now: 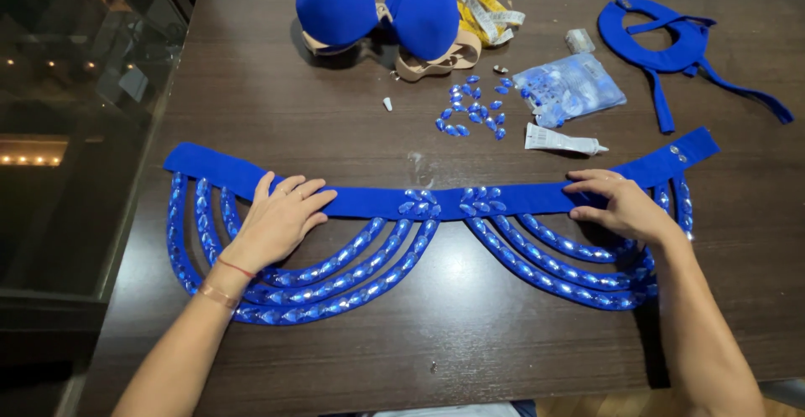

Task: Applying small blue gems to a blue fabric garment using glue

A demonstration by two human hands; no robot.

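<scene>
A long blue fabric belt (503, 199) lies across the dark wooden table (277, 98), with curved strands of blue gems (352, 283) hanging from it on both sides and gem clusters at its middle. My left hand (277, 220) rests flat on the belt's left part, fingers spread. My right hand (616, 203) presses on the belt's right part, fingertips on the band. Neither hand holds anything.
At the back lie a blue padded bra top (377, 6), a yellow measuring tape (486, 10), loose blue gems (474, 111), a clear bag of gems (570, 90), a white glue tube (562, 142) and a blue fabric collar piece (671, 44). A glass surface (75, 90) adjoins the table's left edge.
</scene>
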